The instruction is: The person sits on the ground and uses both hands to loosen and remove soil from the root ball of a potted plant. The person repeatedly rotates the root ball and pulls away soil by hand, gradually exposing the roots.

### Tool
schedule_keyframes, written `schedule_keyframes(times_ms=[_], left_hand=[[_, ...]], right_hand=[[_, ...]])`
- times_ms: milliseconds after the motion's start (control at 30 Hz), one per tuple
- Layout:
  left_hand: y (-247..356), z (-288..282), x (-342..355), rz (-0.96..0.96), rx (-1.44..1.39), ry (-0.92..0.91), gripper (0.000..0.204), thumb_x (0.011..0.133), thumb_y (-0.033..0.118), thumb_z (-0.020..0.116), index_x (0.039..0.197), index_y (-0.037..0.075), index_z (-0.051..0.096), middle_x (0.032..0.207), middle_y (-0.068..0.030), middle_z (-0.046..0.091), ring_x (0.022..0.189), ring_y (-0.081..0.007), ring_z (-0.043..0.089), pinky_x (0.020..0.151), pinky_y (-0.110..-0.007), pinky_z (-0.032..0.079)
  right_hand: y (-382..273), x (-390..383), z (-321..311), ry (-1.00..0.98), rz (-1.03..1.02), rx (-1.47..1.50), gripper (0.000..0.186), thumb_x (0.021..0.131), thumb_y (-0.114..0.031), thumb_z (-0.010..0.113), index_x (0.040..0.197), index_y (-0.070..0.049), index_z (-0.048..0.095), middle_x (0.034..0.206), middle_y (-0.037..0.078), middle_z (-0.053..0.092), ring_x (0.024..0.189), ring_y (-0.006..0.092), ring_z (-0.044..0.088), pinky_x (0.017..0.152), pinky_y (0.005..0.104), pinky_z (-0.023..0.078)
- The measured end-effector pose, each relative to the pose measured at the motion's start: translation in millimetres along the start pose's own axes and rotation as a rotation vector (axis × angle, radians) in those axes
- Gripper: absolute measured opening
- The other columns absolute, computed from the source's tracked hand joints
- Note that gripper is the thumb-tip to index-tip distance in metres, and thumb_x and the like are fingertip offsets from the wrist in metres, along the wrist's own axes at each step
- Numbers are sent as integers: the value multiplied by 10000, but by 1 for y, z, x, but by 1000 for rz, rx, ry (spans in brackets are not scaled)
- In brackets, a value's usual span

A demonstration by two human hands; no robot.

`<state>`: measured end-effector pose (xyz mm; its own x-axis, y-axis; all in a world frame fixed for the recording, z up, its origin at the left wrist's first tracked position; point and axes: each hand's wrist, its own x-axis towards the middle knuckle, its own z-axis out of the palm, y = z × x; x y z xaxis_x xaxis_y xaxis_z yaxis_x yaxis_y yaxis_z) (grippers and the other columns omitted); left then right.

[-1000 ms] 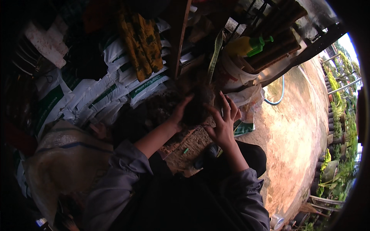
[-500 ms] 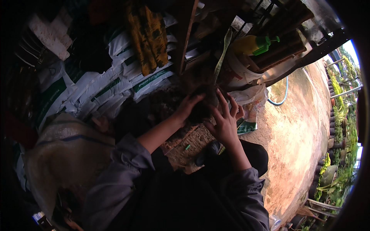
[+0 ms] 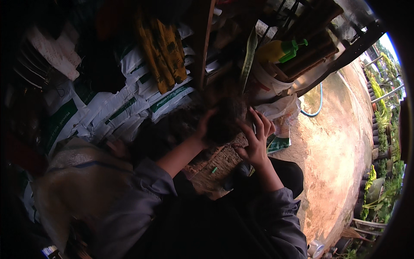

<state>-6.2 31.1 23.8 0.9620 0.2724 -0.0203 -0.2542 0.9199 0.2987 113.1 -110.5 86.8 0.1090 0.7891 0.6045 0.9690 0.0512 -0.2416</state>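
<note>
A dark, rounded clump, perhaps soil or a root ball, sits between my two hands; deep shade hides its detail. From just behind it a long, narrow green leaf rises, though whether it is joined to the clump I cannot tell. My left hand curves round the clump's left side, its fingers partly lost in shadow. Against the right side, my right hand presses bent, slightly parted fingers. Below lies a brown, rough-looking ground patch with a small green piece on it.
White-and-green bags are stacked at the left, behind a woven sack. A white bucket and a yellow spray bottle stand beyond my right hand. A blue hose lies on the sunlit floor, with plants along its far right.
The clump has shifted slightly down and left between my hands, and the leaf looks broader, as if turned. The fingers of my right hand have drawn closer together.
</note>
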Motion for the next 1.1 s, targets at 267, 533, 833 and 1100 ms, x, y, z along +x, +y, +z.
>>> schedule_keyframes(times_ms=[267, 533, 833, 1100], left_hand=[[2, 8, 7, 39, -188, -136, 569, 941, 442, 372, 1378, 77, 386, 1330, -121, 480, 1195, -275, 503, 1017, -428, 415], [26, 1, 2, 177, -112, -92, 553, 928, 477, 402, 1341, 113, 449, 1337, -110, 475, 1222, -307, 473, 1029, -463, 388], [50, 4, -6, 234, -220, -217, 645, 900, 558, 403, 1392, 142, 393, 1403, -151, 405, 1247, -386, 437, 1022, -556, 374], [65, -8, -15, 303, -118, 45, 683, 885, 577, 397, 1392, 119, 381, 1367, -188, 422, 1212, -436, 444, 1001, -571, 378]], right_hand=[[9, -8, 8, 254, 59, 153, 712, 866, -628, 386, 1278, -52, 466, 1383, 258, 369, 1259, 394, 360, 1033, 503, 228], [27, -8, 15, 186, 96, 127, 685, 809, -488, 548, 1338, -87, 381, 1436, 200, 335, 1261, 410, 335, 1022, 496, 217], [103, -35, 89, 88, 582, -23, 582, 812, -270, 627, 1312, -91, 388, 1261, 158, 485, 1176, 352, 457, 955, 495, 341], [174, -145, 220, -521, 1044, -111, 569, 793, -392, 626, 1278, -142, 467, 1187, 196, 551, 1078, 399, 547, 869, 530, 453]])
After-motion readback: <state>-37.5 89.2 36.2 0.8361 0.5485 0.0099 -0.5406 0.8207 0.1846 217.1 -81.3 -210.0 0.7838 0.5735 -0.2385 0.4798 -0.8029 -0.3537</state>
